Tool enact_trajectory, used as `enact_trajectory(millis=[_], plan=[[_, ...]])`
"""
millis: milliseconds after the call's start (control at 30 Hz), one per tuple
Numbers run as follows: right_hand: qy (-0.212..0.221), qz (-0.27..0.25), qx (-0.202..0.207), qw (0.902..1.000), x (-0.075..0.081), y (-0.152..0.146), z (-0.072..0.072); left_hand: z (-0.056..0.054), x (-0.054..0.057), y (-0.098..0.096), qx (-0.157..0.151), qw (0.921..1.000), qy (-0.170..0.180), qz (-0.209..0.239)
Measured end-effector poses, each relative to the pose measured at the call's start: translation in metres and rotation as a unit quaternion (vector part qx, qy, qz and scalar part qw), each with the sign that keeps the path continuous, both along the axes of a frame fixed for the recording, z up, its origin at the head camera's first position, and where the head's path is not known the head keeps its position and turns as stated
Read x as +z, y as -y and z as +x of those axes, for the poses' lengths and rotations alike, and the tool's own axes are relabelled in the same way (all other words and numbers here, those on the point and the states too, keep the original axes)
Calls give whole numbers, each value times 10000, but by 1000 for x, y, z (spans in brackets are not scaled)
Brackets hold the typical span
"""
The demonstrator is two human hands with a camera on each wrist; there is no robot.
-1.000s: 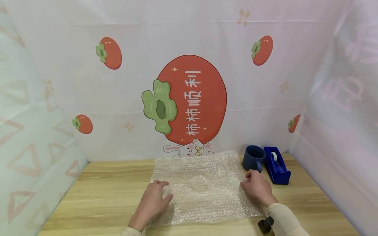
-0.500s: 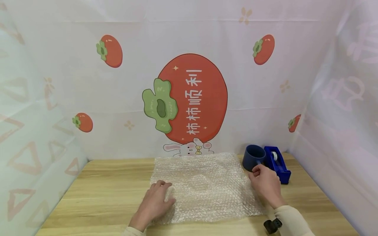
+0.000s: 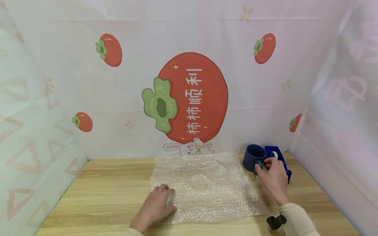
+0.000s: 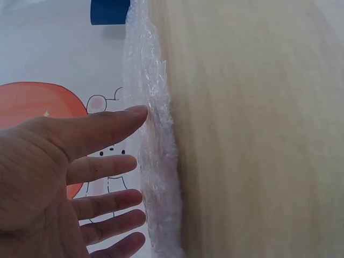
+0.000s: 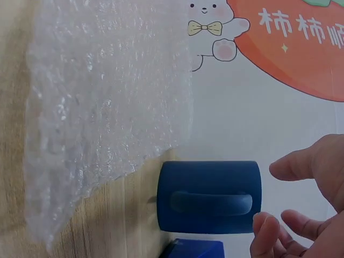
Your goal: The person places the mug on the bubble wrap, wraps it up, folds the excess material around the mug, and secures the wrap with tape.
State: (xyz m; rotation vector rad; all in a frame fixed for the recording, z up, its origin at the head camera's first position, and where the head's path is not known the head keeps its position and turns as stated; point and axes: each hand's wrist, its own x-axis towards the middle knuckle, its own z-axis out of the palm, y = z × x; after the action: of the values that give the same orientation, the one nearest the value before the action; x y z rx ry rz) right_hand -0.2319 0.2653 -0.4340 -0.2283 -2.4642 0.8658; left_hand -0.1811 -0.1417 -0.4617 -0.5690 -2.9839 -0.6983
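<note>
A sheet of bubble wrap [image 3: 206,200] lies flat on the wooden table. Over its front left part is my left hand [image 3: 155,205], fingers loosely bent in the head view. The left wrist view shows those fingers [image 4: 110,201] extended and apart at the sheet, holding nothing; contact is unclear. Past the sheet's back right corner stands a dark blue mug [image 3: 252,155], upright, handle [image 5: 212,204] toward me. My right hand [image 3: 274,180] is beside the handle, thumb and fingers spread apart and gripping nothing. In the right wrist view its fingertips are close to the mug's rim.
A blue tape dispenser [image 5: 196,249] with a white roll stands just right of the mug, partly hidden by my right hand in the head view. A patterned white cloth [image 3: 130,82] rises behind the table [image 3: 103,190], with more cloth along both sides.
My right hand has moved off the bubble wrap's right edge, rightward and back to the mug, and its fingers have spread. My left hand has shifted slightly. Mug and wrap stay put.
</note>
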Motion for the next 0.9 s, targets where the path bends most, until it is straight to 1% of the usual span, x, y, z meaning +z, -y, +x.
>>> enact_trajectory(millis=[133, 267, 400, 567, 667, 900], plan=[[361, -159, 106, 9992, 0, -4, -3, 0, -2, 1, -78, 9999, 80, -47], [717, -265, 224, 9968, 0, -7, -8, -1, -3, 1, -76, 9999, 44, -136], [1115, -390, 320, 9925, 1, -10, -12, -1, -4, 1, -58, 9998, 47, -205], [1527, -579, 432, 9856, 2, -10, -15, -1, -1, 0, -48, 9996, 107, -238], [1596, -713, 440, 9836, 1, -9, -15, -1, 0, 0, -69, 9995, 98, -303], [1510, -911, 406, 9835, -1, -7, -16, -2, -2, 1, -109, 9991, 63, -413]])
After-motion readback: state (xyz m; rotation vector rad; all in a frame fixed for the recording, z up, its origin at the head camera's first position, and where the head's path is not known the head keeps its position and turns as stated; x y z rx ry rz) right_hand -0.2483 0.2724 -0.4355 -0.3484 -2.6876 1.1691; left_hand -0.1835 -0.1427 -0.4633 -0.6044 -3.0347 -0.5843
